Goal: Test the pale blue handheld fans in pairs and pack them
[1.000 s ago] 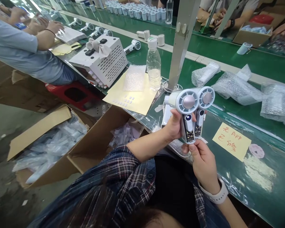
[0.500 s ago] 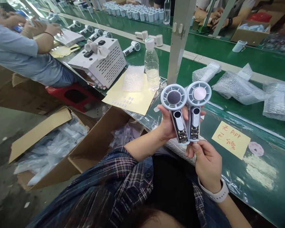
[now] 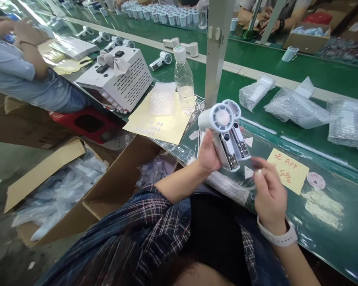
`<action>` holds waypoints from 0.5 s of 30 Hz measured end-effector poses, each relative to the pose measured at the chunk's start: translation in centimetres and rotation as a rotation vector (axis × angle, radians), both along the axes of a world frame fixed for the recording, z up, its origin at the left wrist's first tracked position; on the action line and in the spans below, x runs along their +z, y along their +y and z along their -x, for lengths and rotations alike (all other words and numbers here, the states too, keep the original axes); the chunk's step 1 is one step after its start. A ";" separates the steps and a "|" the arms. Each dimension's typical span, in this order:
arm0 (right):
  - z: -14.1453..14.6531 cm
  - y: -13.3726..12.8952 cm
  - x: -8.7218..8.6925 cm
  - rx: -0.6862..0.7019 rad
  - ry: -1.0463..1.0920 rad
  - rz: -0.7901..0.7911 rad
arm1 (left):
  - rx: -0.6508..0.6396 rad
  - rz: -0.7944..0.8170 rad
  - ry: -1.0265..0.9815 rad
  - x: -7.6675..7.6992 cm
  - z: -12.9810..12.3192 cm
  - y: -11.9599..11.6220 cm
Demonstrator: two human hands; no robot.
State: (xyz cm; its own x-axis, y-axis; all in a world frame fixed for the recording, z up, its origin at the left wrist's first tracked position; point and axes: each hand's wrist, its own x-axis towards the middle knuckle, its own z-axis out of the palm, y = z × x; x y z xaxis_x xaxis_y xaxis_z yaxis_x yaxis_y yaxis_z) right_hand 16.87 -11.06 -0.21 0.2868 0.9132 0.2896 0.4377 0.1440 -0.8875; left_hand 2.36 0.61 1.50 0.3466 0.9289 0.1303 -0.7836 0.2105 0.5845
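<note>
Two pale blue handheld fans [image 3: 221,118] are side by side in my left hand [image 3: 209,157], which is closed around their handles. The handles have their fronts off, so the dark circuit boards [image 3: 232,161] show. Both fans are tilted, round heads up and handle ends toward my right hand. Just right of the handle ends, my right hand [image 3: 270,194] is closed in a pinch and blurred by motion. A thin pale cable [image 3: 250,188] curves out from its fingers. My right hand does not touch the fans.
A water bottle [image 3: 185,85] and bubble wrap stand on yellow paper [image 3: 167,133]. Beyond are a metal post [image 3: 214,51], a white perforated box [image 3: 119,79] and several bubble-wrapped packages [image 3: 295,107]. A handwritten yellow note [image 3: 289,171] lies right. Open cartons [image 3: 44,174] stand below left; co-workers sit nearby.
My right hand has pulled away from the fans' handle ends, down and to the right. My left hand has turned and tilted the two fans so their sides show.
</note>
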 end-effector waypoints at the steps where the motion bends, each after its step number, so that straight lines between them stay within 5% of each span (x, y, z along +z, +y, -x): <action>1: -0.5 0.2 -0.1 -0.059 -0.034 -0.016 | -0.011 -0.018 0.051 0.1 0.2 -0.1; 7: -1.1 0.2 0.0 0.258 0.381 0.149 | -0.319 -0.142 0.337 -0.8 0.9 -1.9; 12: -0.3 -1.1 1.3 0.095 0.392 0.204 | -0.347 0.061 0.184 -1.9 -0.6 -2.1; 15: -0.3 -2.1 2.1 0.043 0.293 0.194 | -0.471 0.129 0.119 -1.5 -1.0 -2.2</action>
